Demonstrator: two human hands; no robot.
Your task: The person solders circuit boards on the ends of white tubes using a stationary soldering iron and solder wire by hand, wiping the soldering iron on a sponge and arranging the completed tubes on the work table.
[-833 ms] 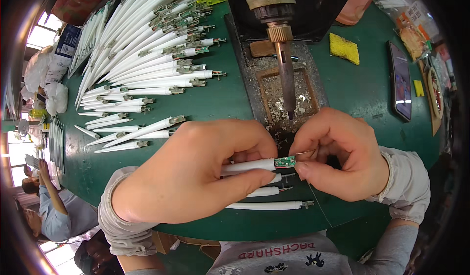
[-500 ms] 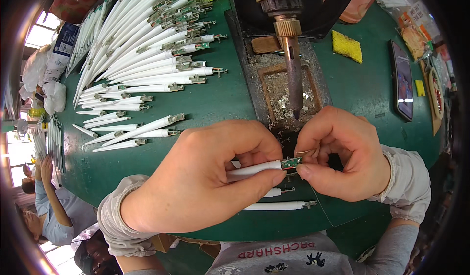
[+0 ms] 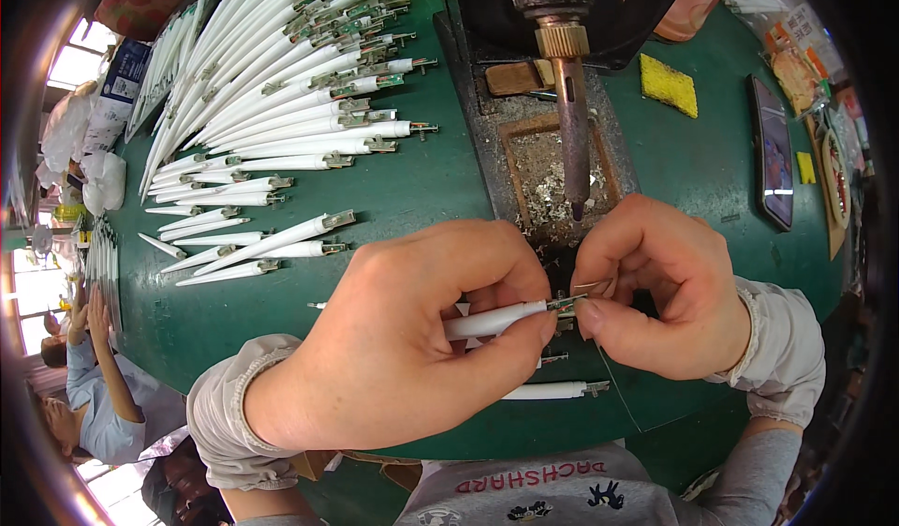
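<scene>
My left hand (image 3: 403, 339) is closed round a white pen-shaped tube (image 3: 492, 321), thumb and fingers near its end. A narrow green circuit board (image 3: 563, 307) with metal parts sticks out of that end, toward my right hand (image 3: 670, 292). My right fingertips are pinched together at the board's tip, with a thin metal piece (image 3: 596, 286) between them; its exact kind is too small to make out. Below my hands lies another white tube (image 3: 552, 391) with a metal end; more tubes are partly hidden behind my left hand.
A soldering iron (image 3: 573, 104) points down over a gritty tray (image 3: 513, 156) with silvery scraps, just beyond my hands. Many white tubes (image 3: 281, 86) lie fanned at the left. A yellow sponge (image 3: 669, 85) and a phone (image 3: 771, 151) sit at the right. Another person (image 3: 112, 395) is at the far left.
Both hands have shifted slightly to the right with the tube. The tube has turned a little, so the board's green face shows less. My right fingers still pinch at its tip.
</scene>
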